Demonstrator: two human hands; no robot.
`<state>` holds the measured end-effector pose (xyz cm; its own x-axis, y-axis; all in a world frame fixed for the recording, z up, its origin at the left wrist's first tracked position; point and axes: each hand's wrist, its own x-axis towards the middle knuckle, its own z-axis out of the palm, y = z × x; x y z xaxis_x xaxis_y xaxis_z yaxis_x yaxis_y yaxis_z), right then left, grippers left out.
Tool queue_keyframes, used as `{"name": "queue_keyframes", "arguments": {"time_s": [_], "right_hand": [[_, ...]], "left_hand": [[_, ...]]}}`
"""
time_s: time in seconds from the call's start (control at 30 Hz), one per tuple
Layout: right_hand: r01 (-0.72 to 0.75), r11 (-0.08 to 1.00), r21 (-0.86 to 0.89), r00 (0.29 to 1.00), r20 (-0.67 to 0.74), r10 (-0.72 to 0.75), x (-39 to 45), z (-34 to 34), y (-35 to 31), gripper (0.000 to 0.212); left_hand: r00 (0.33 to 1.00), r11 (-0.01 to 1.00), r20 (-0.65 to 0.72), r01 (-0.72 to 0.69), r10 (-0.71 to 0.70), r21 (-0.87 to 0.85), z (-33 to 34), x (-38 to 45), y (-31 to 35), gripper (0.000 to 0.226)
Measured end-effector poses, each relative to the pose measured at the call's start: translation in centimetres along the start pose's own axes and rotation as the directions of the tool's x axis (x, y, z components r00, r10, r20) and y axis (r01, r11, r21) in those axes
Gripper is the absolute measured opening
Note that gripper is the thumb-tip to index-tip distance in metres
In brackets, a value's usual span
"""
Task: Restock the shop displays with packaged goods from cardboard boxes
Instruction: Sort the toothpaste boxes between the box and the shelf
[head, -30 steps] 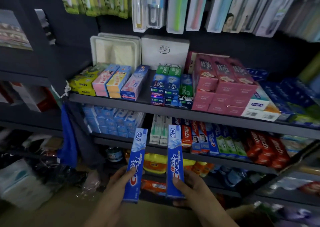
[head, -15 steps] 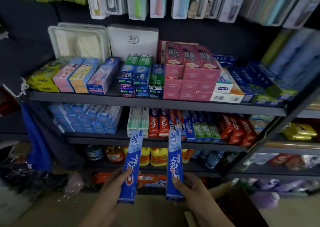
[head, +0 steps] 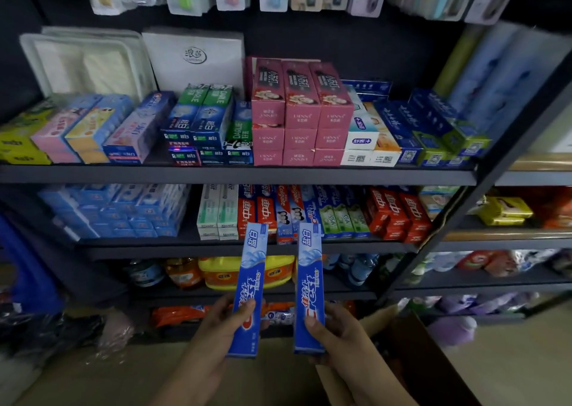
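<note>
Toothpaste boxes, two of them, both blue, both upright, held out in front of the shelves. Left box (head: 247, 291) gripped low down by the left hand (head: 213, 334), thumb across the front face. Right box (head: 309, 288) gripped the same way by the right hand (head: 337, 334), thumb pressed on the logo. Held side by side, a gap between them, top ends level with the front edge of the middle shelf (head: 173, 249). Neither one placed yet.

Behind the tops of both, a tight row of standing toothpaste cartons (head: 309, 213) on that middle shelf, red, blue and green, with a stack of pale blue packs (head: 123, 210) further left. Top shelf (head: 235, 175) above looking well filled too, pink cartons (head: 300, 111) stacked in the centre. Bottles (head: 244, 272) on the shelf below.

Cardboard box (head: 433, 359) at lower right, just beside the right hand, contents hidden in shadow. By the look of it, restocking well under way but not finished: most rows full, two boxes in hand waiting for a slot, and no telling how much is left in the box.
</note>
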<state>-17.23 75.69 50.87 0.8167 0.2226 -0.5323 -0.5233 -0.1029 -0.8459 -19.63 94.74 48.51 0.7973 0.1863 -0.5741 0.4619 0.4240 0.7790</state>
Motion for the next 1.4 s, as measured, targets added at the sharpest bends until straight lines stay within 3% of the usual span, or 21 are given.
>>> {"name": "queue_keyframes", "arguments": {"time_s": [0.17, 0.27, 0.37, 0.53, 0.63, 0.73, 0.9, 1.07, 1.23, 1.4], "right_hand": [[-0.001, 0.999, 0.052, 1.0, 0.001, 0.001, 0.5, -0.6, 0.6, 0.025], [-0.035, 0.987, 0.16, 0.999, 0.0, 0.036, 1.0, -1.4, 0.8, 0.018], [-0.056, 0.968, 0.243, 0.998, 0.003, 0.057, 2.2, -2.7, 0.7, 0.024], [-0.032, 0.978, 0.204, 0.999, 0.047, 0.023, 7.0, -5.0, -1.1, 0.034], [-0.024, 0.984, 0.176, 0.998, 0.065, 0.013, 11.4, -5.3, -2.9, 0.037], [-0.06, 0.972, 0.227, 0.997, 0.05, 0.05, 15.0, -4.7, -4.7, 0.045], [-0.075, 0.963, 0.259, 0.993, -0.069, 0.096, 19.0, -4.3, -5.3, 0.053], [-0.071, 0.994, 0.081, 0.921, -0.378, 0.097, 21.6, -4.8, -4.0, 0.04], [-0.049, 0.992, 0.115, 0.906, -0.413, 0.093, 23.1, -4.2, -3.0, 0.025], [0.041, 0.991, 0.126, 0.901, -0.433, 0.018, 23.9, -3.3, -3.2, 0.029]], "left_hand": [[1.0, 1.0, -0.025, 0.018, -0.018, -0.002, 2.0, 0.0, -0.6, 0.055], [1.0, 1.0, -0.018, 0.02, -0.02, 0.008, 2.7, 0.2, -0.8, 0.048], [1.0, 0.999, -0.016, 0.025, -0.025, 0.025, 3.4, 0.7, -1.1, 0.052], [0.999, 0.999, -0.033, 0.036, -0.037, -0.012, 4.8, 2.2, -1.6, 0.04], [0.998, 0.998, -0.06, 0.034, -0.037, -0.045, 5.4, 2.8, -1.9, 0.046], [0.994, 0.995, -0.103, 0.02, -0.031, -0.101, 5.2, 2.9, -2.4, 0.038], [0.988, 0.991, -0.138, 0.047, -0.064, -0.121, 4.1, 3.6, -2.6, 0.044], [0.987, 0.99, -0.13, 0.084, -0.099, -0.117, 2.9, 5.2, -2.5, 0.045], [0.984, 0.983, -0.124, 0.113, -0.131, -0.145, 2.6, 6.3, -2.0, 0.045], [0.979, 0.977, -0.121, 0.146, -0.165, -0.153, 2.3, 7.4, -1.7, 0.05]]}}
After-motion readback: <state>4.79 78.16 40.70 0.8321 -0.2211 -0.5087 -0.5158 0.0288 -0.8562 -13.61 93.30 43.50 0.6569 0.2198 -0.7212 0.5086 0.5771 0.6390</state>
